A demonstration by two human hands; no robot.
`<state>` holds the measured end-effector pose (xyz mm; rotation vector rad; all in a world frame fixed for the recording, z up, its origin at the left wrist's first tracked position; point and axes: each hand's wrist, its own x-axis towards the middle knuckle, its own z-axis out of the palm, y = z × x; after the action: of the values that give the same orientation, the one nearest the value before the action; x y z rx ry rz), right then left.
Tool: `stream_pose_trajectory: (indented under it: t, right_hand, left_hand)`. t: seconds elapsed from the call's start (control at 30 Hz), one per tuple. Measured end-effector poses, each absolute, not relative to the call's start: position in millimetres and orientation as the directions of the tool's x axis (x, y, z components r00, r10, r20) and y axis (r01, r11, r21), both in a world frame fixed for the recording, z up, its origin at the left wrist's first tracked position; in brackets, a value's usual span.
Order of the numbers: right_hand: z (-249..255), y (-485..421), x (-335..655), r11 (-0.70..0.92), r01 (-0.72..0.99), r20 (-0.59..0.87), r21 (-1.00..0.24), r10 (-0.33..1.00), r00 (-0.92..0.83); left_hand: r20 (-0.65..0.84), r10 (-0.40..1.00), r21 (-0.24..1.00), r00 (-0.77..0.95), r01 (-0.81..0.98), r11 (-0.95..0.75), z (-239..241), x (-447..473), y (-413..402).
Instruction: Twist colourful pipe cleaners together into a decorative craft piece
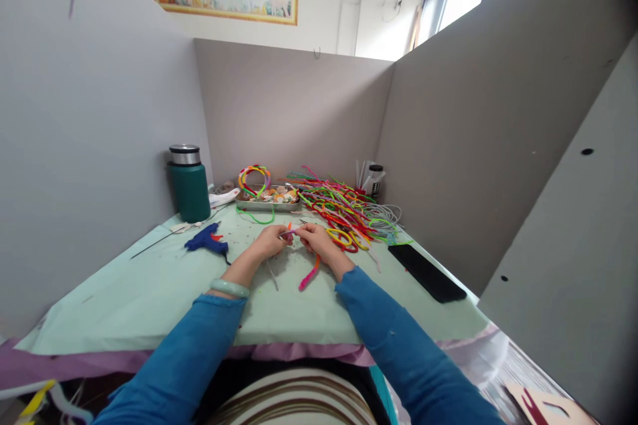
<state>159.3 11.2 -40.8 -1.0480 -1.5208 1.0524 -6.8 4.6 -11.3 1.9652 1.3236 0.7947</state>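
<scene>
Over the middle of the table, my left hand [272, 241] and my right hand [319, 240] are close together, fingers pinched. Between their fingertips runs a short purple pipe cleaner [290, 232], with an orange bit beside it. Below my right hand hangs a pink and orange pipe cleaner [310, 275]; whether it joins the purple piece is hidden. A thin grey strand [272, 275] comes down below my left hand, its upper part hidden. Just beyond my right hand lie yellow pipe cleaner loops [341, 237].
A blue glue gun [207, 239] and a green bottle [190, 186] are at the left. Behind the hands stands a metal tray [268, 206] of small pieces with a colourful ring [254, 180]. A pipe cleaner heap [339, 206] and black phone [426, 272] are rightward. Grey partitions [294, 109] enclose the table.
</scene>
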Motion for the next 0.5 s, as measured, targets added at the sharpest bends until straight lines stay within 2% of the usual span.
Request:
stream_pose_trajectory:
  t: [0.2,0.5]
  right_hand:
    - [-37.2,7.4,158.2,0.248,0.092,0.231,-0.964,0.959,-0.162]
    - [-36.4,5.5,157.5,0.255,0.142,0.234,-0.956,0.961,-0.148]
  left_hand:
    - [0.15,0.941,0.761,0.303,0.572,-0.306,-8.7,-9.2,3.1]
    - [0.229,0.926,0.732,0.299,0.574,-0.367,-11.9,-10.1,8.1]
